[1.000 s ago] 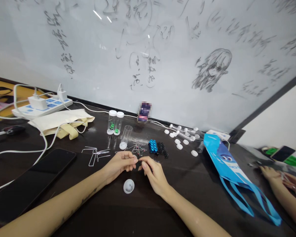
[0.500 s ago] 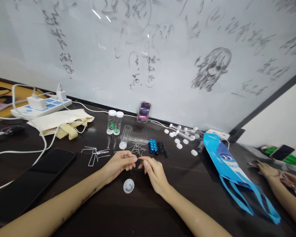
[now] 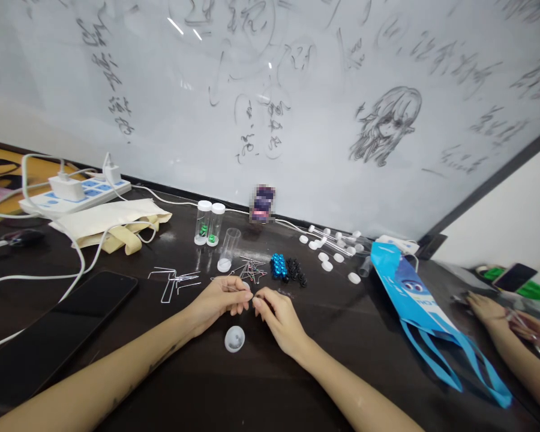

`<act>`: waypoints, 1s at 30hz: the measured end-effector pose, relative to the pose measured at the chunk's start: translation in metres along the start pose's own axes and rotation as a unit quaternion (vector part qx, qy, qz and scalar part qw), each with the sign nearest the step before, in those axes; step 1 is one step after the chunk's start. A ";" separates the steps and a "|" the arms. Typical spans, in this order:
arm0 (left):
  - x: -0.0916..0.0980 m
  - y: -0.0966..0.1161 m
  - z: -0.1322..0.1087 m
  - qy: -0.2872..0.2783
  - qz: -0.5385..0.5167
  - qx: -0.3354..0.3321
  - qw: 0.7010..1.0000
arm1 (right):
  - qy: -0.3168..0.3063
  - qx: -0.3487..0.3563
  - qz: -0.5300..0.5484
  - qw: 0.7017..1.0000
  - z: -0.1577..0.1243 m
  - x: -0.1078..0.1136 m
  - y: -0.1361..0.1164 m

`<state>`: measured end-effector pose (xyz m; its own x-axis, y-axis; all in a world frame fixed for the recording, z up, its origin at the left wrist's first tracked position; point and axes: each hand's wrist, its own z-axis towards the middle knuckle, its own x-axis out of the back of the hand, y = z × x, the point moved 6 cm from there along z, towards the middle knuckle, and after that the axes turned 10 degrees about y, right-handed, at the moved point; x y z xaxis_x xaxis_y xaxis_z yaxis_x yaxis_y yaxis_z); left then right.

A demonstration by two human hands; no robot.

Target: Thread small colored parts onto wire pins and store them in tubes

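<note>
Close to the middle of the table, my left hand (image 3: 220,300) is closed in a pinch, and a thin metal wire (image 3: 230,288) shows along its fingers. Facing it, my right hand (image 3: 276,312) has thumb and forefinger pressed together almost at the left fingertips; anything between them is too small to make out. Just below the hands stands a small translucent cup (image 3: 234,339) with something dark inside. Beyond them lie a pile of thin metal pins (image 3: 252,270), a cluster of shiny blue beads (image 3: 279,266) and several black beads (image 3: 297,271).
Bent metal wires (image 3: 174,281) and a black phone (image 3: 67,330) lie left. Clear tubes (image 3: 229,249) stand behind the hands, two capped with green pieces inside. White caps (image 3: 327,266) and a blue bag (image 3: 420,300) are right; another person's hand (image 3: 488,306) is at far right.
My right fingertips have drawn together and curled down beside the left ones. The dark bit seen between the hands before no longer shows. The left hand has barely shifted.
</note>
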<state>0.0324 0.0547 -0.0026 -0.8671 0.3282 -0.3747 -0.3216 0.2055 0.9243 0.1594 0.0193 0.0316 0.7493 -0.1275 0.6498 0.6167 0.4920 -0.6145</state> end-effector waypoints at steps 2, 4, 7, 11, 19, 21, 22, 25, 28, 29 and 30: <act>0.001 0.001 0.000 0.007 -0.007 0.001 1.000 | 0.018 0.002 0.004 1.000 0.000 0.002 0.000; 0.001 0.002 0.000 0.008 -0.012 0.004 1.000 | 0.034 0.009 0.016 0.999 0.000 0.004 0.000; 0.001 0.002 0.000 0.010 -0.014 0.009 1.000 | 0.047 0.022 0.019 0.999 0.000 0.005 0.000; 0.001 0.001 0.000 0.006 -0.008 0.008 1.000 | 0.032 0.016 0.006 0.999 0.000 0.004 0.000; -0.001 0.001 -0.001 -0.006 0.004 -0.001 1.000 | -0.009 0.024 -0.054 0.998 0.003 0.003 -0.004; -0.001 0.001 -0.001 -0.008 0.008 -0.002 1.000 | -0.018 0.023 -0.051 0.998 0.002 0.003 -0.003; -0.001 0.001 -0.001 -0.009 0.009 -0.002 1.000 | -0.022 0.023 -0.048 0.998 0.002 0.002 -0.003; -0.001 0.000 -0.001 -0.010 0.004 0.003 1.000 | -0.021 0.023 -0.046 0.998 0.001 0.001 -0.002; 0.000 0.000 0.000 -0.007 -0.010 0.008 1.000 | -0.001 0.024 -0.039 0.999 0.001 0.003 -0.002; 0.000 0.000 0.001 -0.005 -0.014 0.008 1.000 | 0.007 0.025 -0.034 0.999 0.001 0.003 -0.001; 0.001 0.001 0.001 -0.003 -0.016 0.007 1.000 | 0.012 0.028 -0.028 0.999 0.001 0.004 -0.001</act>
<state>0.0320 0.0558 -0.0022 -0.8544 0.3269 -0.4040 -0.3429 0.2295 0.9109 0.1610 0.0188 0.0351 0.7196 -0.1764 0.6716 0.6441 0.5307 -0.5508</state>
